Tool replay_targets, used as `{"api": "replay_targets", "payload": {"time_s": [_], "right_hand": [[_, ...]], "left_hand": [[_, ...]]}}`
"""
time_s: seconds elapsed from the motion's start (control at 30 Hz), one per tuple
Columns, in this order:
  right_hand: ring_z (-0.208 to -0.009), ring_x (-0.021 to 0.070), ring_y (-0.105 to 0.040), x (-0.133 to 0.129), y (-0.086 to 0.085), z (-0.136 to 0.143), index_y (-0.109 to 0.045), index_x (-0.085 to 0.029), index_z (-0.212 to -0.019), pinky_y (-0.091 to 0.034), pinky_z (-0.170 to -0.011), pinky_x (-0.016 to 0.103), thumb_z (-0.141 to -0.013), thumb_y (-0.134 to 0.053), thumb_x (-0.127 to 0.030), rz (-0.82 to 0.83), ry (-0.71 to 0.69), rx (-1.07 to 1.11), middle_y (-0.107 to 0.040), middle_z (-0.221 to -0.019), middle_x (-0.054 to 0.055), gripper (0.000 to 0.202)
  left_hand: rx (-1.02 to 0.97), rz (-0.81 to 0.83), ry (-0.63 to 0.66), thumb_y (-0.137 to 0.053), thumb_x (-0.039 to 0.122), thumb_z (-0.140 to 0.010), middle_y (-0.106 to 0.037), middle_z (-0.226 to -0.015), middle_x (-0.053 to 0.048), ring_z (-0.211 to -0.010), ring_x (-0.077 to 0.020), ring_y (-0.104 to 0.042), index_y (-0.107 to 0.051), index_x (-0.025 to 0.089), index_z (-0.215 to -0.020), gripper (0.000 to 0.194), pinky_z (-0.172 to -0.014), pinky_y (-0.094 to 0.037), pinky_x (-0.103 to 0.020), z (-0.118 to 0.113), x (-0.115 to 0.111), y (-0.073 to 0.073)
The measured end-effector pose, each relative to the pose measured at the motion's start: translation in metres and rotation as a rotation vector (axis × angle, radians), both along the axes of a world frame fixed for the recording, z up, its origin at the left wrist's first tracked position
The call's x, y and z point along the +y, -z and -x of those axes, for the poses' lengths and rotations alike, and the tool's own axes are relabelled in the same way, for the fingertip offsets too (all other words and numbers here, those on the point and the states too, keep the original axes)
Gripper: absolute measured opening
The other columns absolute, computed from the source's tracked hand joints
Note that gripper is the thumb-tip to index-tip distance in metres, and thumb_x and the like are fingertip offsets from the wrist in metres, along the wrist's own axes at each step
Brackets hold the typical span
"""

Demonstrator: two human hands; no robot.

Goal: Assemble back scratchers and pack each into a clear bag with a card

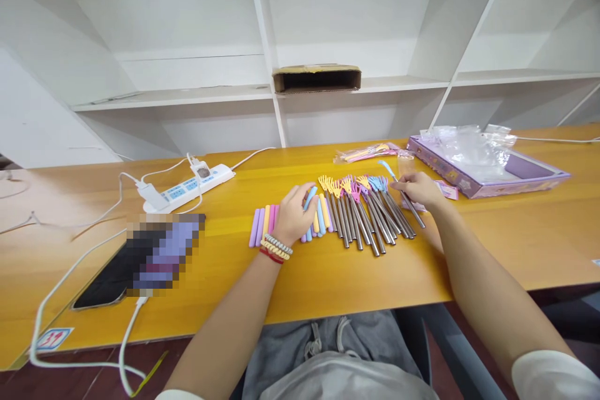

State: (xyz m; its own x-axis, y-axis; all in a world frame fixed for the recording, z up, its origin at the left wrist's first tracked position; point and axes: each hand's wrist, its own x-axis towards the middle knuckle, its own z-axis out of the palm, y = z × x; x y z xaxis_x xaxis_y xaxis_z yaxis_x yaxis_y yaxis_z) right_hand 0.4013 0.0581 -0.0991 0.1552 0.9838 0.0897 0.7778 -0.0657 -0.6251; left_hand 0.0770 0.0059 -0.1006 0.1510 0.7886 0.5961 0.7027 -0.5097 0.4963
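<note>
Fingers, two sets: those of the right hand (419,189) pinch one blue-headed rod (412,207), its head pointing away and its metal end slanting toward the front; those of the left hand (293,215) close around one blue handle (310,197).

Shelving (347,12): white, one unit, cut off at the top and both sides.
Table (337,287): wood-toned, one, running out of view left and right.
Tray (490,189): purple, shallow, one, at right; holds clear plastic bags (469,147), too tangled to count.
Dark flat device (103,281): one, at left, partly masked by pixelation.
Power strip (187,189): white, one, behind the device.
Cardboard box (316,69): one, on the shelf, open end outward, interior dark.
Wrapped packet (370,152): one, behind the rods; contents hard to make out through the film.
Metal rods (375,219): one fanned group between the hands, hand-shaped heads in yellow, purple, pink and blue; overlapping, exact count not possible.
Handles (255,228): one row, two lilac at its left end, further colours beyond; the left hand hides the middle, so the total cannot be told.
Bracelets (276,247): three, left wrist.

Edges: front table edge near the lap; open tabletop between it and the rods, and between device and handles. Right hand near the tray's left side.
</note>
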Motion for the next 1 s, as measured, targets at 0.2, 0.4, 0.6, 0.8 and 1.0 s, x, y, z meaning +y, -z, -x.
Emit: {"api": "replay_targets", "payload": {"time_s": [0.2, 0.4, 0.6, 0.8, 1.0], "right_hand": [[-0.042, 0.0106, -0.044, 0.0, 0.002, 0.005, -0.05, -0.018, -0.051, -0.031, -0.046, 0.025, -0.066, -0.06, -0.044, 0.21, -0.108, -0.095, -0.049, -0.042, -0.001, 0.032], [-0.04, 0.0104, -0.042, 0.001, 0.006, 0.011, -0.051, -0.018, -0.052, -0.028, -0.044, 0.025, -0.067, -0.059, -0.047, 0.247, -0.132, -0.139, -0.047, -0.041, -0.001, 0.033], [-0.047, 0.0111, -0.043, 0.004, 0.009, 0.01, -0.052, -0.018, -0.053, -0.029, -0.049, 0.025, -0.071, -0.056, -0.045, 0.183, -0.147, -0.238, -0.048, -0.046, -0.001, 0.032], [-0.056, 0.0139, -0.05, 0.006, 0.011, 0.009, -0.06, -0.017, -0.061, -0.032, -0.054, 0.026, -0.072, -0.055, -0.051, 0.182, -0.128, -0.255, -0.057, -0.058, 0.003, 0.036], [-0.065, 0.0168, -0.055, 0.004, 0.006, 0.012, -0.066, -0.018, -0.071, -0.036, -0.057, 0.026, -0.073, -0.051, -0.055, 0.196, -0.073, -0.338, -0.064, -0.071, 0.006, 0.04]], "left_hand": [[0.025, 0.022, 0.014, -0.049, 0.032, -0.086, -0.061, -0.091, -0.004, -0.08, -0.0157, -0.057, -0.057, 0.02, -0.114, 0.032, -0.077, -0.045, -0.028, -0.002, 0.0, 0.001], [0.042, 0.04, 0.014, -0.05, 0.031, -0.085, -0.062, -0.092, -0.005, -0.082, -0.0161, -0.058, -0.058, 0.019, -0.113, 0.032, -0.077, -0.045, -0.028, -0.001, 0.0, 0.001], [0.059, 0.053, 0.03, -0.049, 0.032, -0.085, -0.063, -0.093, -0.005, -0.085, -0.0165, -0.058, -0.058, 0.019, -0.113, 0.033, -0.076, -0.045, -0.028, -0.001, 0.0, 0.0], [0.074, 0.05, 0.04, -0.048, 0.032, -0.086, -0.062, -0.091, -0.005, -0.082, -0.016, -0.057, -0.057, 0.018, -0.114, 0.032, -0.075, -0.045, -0.028, -0.002, -0.001, 0.0], [0.05, 0.062, 0.048, -0.051, 0.032, -0.084, -0.061, -0.086, -0.003, -0.076, -0.0149, -0.057, -0.05, 0.019, -0.121, 0.039, -0.07, -0.045, -0.027, -0.002, 0.0, 0.001]]}}
